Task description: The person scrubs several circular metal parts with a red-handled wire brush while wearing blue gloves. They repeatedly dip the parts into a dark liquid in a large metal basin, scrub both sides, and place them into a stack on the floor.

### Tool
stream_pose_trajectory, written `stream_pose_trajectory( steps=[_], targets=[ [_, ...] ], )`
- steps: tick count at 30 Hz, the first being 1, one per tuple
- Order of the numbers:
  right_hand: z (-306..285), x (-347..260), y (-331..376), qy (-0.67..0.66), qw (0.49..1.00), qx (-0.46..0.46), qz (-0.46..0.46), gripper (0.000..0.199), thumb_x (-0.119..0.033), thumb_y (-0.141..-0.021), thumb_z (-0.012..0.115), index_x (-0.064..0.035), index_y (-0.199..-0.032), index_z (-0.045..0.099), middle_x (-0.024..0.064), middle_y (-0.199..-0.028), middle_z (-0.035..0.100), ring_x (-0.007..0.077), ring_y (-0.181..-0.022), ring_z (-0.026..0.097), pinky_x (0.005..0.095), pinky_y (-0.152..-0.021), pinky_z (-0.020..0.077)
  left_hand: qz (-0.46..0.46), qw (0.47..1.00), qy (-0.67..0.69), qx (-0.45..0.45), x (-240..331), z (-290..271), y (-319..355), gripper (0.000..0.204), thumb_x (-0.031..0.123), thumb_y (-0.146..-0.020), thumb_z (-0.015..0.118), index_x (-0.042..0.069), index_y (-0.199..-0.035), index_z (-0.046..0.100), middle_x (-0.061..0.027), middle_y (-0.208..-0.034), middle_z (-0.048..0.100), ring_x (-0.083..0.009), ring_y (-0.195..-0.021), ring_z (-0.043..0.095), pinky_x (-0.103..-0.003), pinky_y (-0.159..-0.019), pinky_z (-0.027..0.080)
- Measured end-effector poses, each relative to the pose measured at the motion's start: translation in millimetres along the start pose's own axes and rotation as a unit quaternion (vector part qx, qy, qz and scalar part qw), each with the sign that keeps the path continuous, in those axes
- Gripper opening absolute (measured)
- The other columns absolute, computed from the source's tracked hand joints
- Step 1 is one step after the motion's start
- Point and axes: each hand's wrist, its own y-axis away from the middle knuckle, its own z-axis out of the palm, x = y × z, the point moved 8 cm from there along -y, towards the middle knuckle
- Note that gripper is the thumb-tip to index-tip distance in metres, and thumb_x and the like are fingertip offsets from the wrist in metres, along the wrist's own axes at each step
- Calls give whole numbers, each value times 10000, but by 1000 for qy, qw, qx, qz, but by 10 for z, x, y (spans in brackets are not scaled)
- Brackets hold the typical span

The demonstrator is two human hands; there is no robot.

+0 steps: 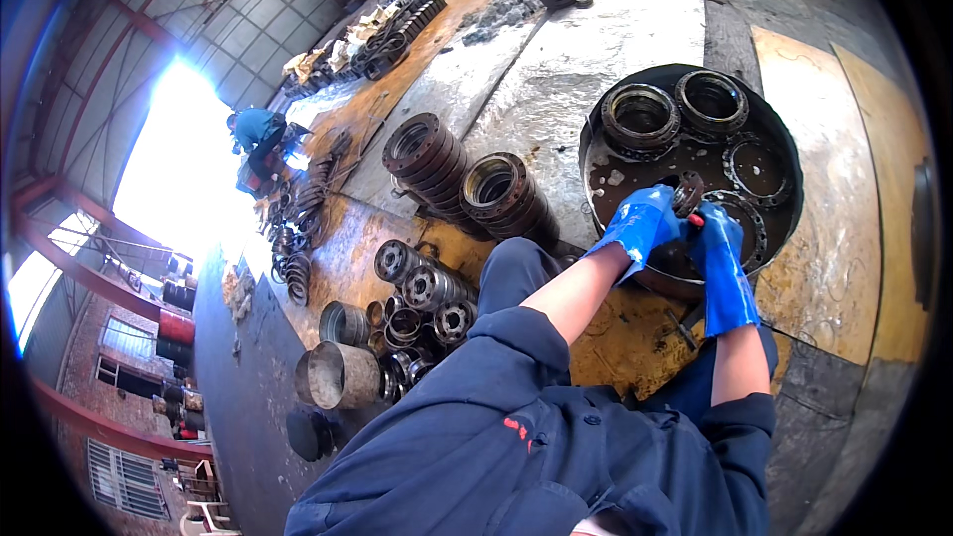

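Observation:
Both my hands wear long blue rubber gloves and work over a wide round black tub of murky dark liquid. My left hand is closed on a small dark metal ring part, tilted above the liquid. Close beside it, my right hand grips a tool with a red end; the rest of the tool is hidden. Two thick metal flanged rings stand at the tub's far side. Thinner rings with holes lie partly in the liquid to the right.
Left of the tub stand two tall stacks of flanged rings. Nearer me are metal hubs and a wide cylinder. A metal tool lies before the tub. Another person bends over parts at far left.

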Motion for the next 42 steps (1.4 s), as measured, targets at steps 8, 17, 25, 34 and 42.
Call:
stream_pose_trajectory(
  steps=[8, 17, 25, 34, 42],
  targets=[
    [-14, -163, 147, 15, 999, 23, 41, 147, -135, -934, 707, 9, -917, 726, 128, -813, 718, 205, -651, 687, 369, -554, 530, -1, 1000, 8, 10, 10, -12, -19, 582, 423, -762, 874, 35, -1179, 753, -268, -1167, 744, -437, -1126, 710, -488, -964, 585],
    [29, -168, 101, 101, 994, -19, -38, 200, -180, -967, 679, 10, -965, 744, 153, -854, 751, 221, -667, 713, 368, -554, 541, 0, 1000, 26, -7, -38, 18, -33, 585, 380, -747, 884, 48, -1210, 751, -267, -1191, 739, -436, -1140, 706, -482, -977, 583],
    [-46, 156, -194, 91, 974, -23, -206, 227, -198, -981, 672, 23, -987, 726, 148, -868, 734, 217, -674, 710, 370, -568, 560, 0, 1000, 19, -14, -19, 33, -51, 597, 400, -768, 877, 47, -1230, 741, -267, -1216, 732, -432, -1164, 698, -480, -988, 579],
    [-162, 109, -239, 299, 923, 5, -240, 175, -237, -864, 773, -132, -999, 742, 148, -938, 758, 332, -845, 728, 443, -759, 563, 9, 1000, 4, -5, 38, 33, -98, 598, 433, -781, 866, 57, -1229, 740, -259, -1187, 741, -425, -1143, 705, -480, -965, 577],
    [-105, 127, -152, 245, 968, -13, -44, 142, -217, -888, 746, -140, -1007, 746, 114, -934, 764, 273, -816, 720, 404, -738, 556, 16, 1000, -5, -17, -38, 69, -102, 651, 503, -779, 851, 75, -1252, 719, -254, -1140, 753, -427, -1111, 711, -489, -926, 572]
  ],
)
